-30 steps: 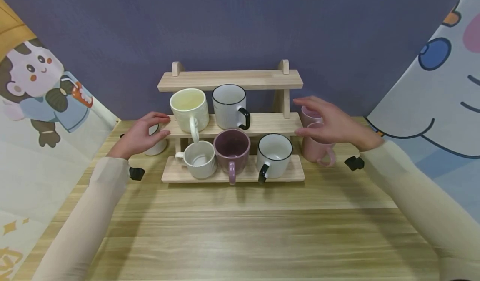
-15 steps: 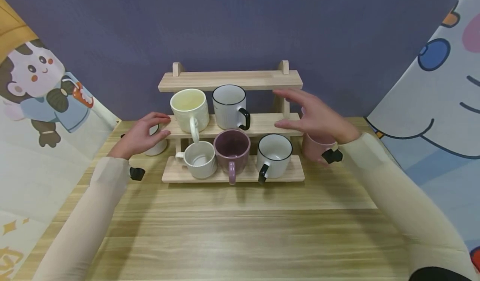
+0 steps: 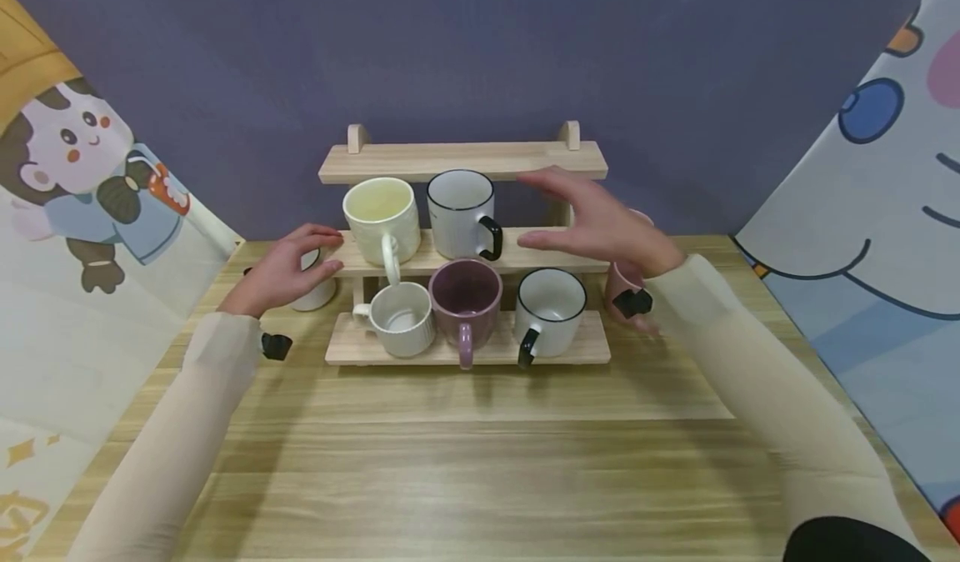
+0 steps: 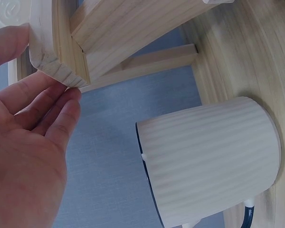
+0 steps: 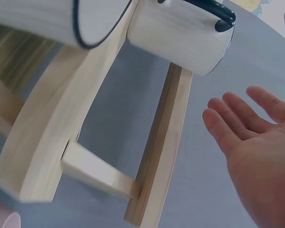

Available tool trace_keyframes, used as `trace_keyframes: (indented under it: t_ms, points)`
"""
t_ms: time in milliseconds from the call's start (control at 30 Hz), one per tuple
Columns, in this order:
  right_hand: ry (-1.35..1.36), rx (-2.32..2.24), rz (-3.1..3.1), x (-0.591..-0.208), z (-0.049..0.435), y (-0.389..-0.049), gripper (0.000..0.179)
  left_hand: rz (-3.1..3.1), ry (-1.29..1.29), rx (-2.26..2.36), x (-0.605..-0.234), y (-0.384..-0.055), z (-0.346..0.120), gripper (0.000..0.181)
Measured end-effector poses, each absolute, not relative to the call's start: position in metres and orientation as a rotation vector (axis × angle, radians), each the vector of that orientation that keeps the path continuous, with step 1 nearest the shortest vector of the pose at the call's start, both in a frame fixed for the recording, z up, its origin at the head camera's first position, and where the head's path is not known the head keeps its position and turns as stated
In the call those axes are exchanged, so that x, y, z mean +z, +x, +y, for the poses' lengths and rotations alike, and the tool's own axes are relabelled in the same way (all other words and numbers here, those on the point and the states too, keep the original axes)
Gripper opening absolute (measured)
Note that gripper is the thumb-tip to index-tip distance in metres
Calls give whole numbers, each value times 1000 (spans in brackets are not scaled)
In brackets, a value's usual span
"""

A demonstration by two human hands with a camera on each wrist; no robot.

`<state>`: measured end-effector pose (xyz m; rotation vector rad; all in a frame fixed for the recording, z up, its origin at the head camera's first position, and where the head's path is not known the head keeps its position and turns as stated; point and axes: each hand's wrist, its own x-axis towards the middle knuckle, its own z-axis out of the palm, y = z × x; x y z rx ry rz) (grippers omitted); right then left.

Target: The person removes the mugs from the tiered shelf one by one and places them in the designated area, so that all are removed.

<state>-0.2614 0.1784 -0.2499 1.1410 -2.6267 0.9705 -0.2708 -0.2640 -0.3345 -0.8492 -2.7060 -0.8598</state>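
In the head view my left hand (image 3: 288,268) holds the left end of the middle board of a three-tier wooden shelf (image 3: 555,249). Its thumb and fingertips meet the board end (image 4: 61,52) in the left wrist view. My right hand (image 3: 600,220) is held up over the right part of that tier, fingers spread and nothing in it. Its fingertips point at a white mug with a black rim and handle (image 3: 453,212), a gap between them. A cream-yellow mug (image 3: 381,224) stands left of that mug.
The bottom tier carries a small white ribbed cup (image 3: 401,324), a purple mug (image 3: 465,295) and another black-rimmed white mug (image 3: 551,316). A ribbed white mug (image 4: 213,156) stands on the table left of the shelf. Pink mugs (image 3: 622,283) stand at the right, partly behind my right arm.
My right hand has moved left from over the pink mugs to the right part of the middle tier. My left hand stays at the shelf's end, and the mugs stand where they were.
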Motion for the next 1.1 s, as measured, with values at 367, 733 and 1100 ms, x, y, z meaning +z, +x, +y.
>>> trace_keyframes:
  t_ms: [367, 733, 1100]
  points:
    - [1214, 928, -2627, -247, 158, -273, 78, -2722, -847, -838, -335, -272, -265, 39]
    - [1145, 831, -2751, -237, 133, -290, 87, -2740, -826, -831, -334, -272, -265, 40]
    - [1148, 874, -2809, -232, 113, -305, 91, -2745, -826, -840, -333, -272, -265, 40]
